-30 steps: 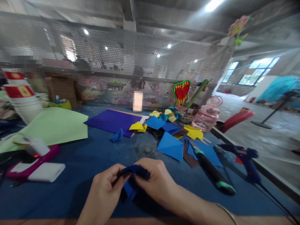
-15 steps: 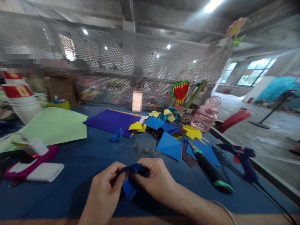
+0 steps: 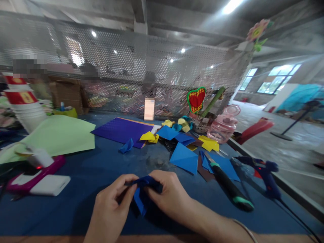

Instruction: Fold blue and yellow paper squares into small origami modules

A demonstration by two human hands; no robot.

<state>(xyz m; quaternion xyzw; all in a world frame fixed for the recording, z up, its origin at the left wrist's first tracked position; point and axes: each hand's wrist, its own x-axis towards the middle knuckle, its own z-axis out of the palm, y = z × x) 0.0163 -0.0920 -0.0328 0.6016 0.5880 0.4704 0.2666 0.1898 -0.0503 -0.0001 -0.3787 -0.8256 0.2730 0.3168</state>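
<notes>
Low in the middle of the head view, a folded piece of blue paper [image 3: 140, 201] is held between both hands just above the blue tabletop [image 3: 101, 168]. My left hand [image 3: 115, 199] pinches its left edge between thumb and fingers. On the other side, my right hand [image 3: 168, 190] grips the paper's right part, and its fingers hide some of the folds. A loose flap hangs down between the hands. Beyond them lie a small folded blue paper piece [image 3: 126, 146], flat blue paper squares [image 3: 184, 158] and yellow folded paper [image 3: 149, 136].
At right lie a black-and-green handled tool [image 3: 229, 184] and a glue gun [image 3: 267, 175] with its cord. A pink bottle [image 3: 222, 126] stands behind. Leftward are a power strip [image 3: 54, 165], a white power bank [image 3: 50, 184], green paper [image 3: 65, 133], stacked paper cups [image 3: 26, 108] and purple sheets [image 3: 121, 131].
The blue paper's hanging flap has turned slightly and looks narrower. My left fingers have shifted a little on its edge. The whole view has moved slightly.
</notes>
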